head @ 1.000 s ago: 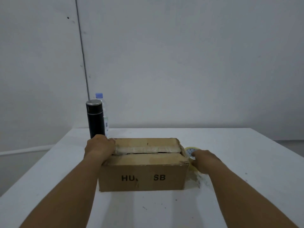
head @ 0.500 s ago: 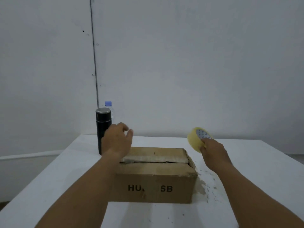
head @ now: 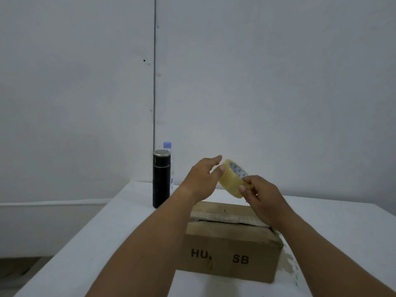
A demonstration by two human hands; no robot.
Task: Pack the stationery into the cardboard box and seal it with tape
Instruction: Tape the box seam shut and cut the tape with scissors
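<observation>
A brown cardboard box [head: 231, 251] lettered "HU SB" lies on the white table [head: 120, 243], its top flaps folded down with a dark seam between them. Above the box I hold a roll of yellowish clear tape [head: 232, 181]. My right hand [head: 263, 200] grips the roll's lower right edge between thumb and fingers. My left hand [head: 203, 179] touches the roll's left side, thumb on its outer face and fingers spread over it. No stationery is visible.
A black flask [head: 161, 179] with a metal cap stands at the table's far left, a clear water bottle [head: 168, 153] with a blue cap just behind it. A plain grey wall rises behind. The table's left edge drops to the floor.
My right hand lifted the tape roll off the table beside the box and carried it up over the box. My left hand left the box top and came to the roll.
</observation>
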